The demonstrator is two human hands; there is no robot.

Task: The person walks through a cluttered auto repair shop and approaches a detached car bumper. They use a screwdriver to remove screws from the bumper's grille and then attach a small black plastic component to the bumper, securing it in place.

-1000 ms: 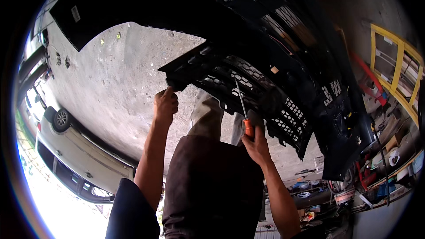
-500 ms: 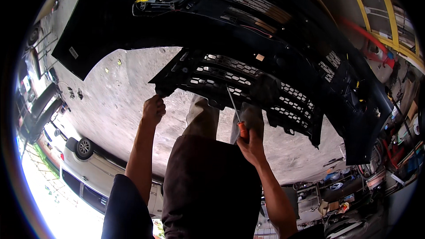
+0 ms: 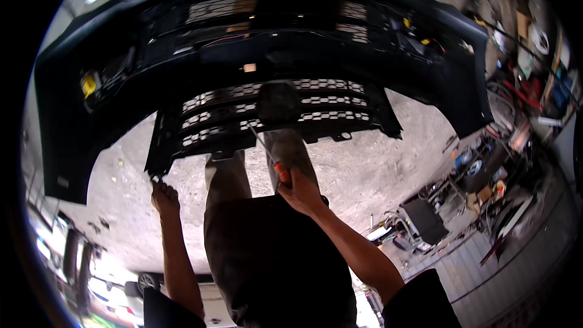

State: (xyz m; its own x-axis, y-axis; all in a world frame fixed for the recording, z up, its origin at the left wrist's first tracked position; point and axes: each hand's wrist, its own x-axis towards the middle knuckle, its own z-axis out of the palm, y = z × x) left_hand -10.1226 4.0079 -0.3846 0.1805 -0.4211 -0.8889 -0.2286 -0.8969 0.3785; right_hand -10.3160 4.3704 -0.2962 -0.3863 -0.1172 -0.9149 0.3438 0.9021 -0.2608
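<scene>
Left hand, fingers curled tight on black grille corner; right hand wrapped round orange-handled screwdriver; grille probably light, springy, crackable; best gripped by ends.

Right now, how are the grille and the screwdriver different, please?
The grille is wide; the screwdriver is slim. The grille is black and perforated; the screwdriver is orange-handled. The left hand holds the grille's corner; the right hand holds the screwdriver. Both are hand-held.
</scene>
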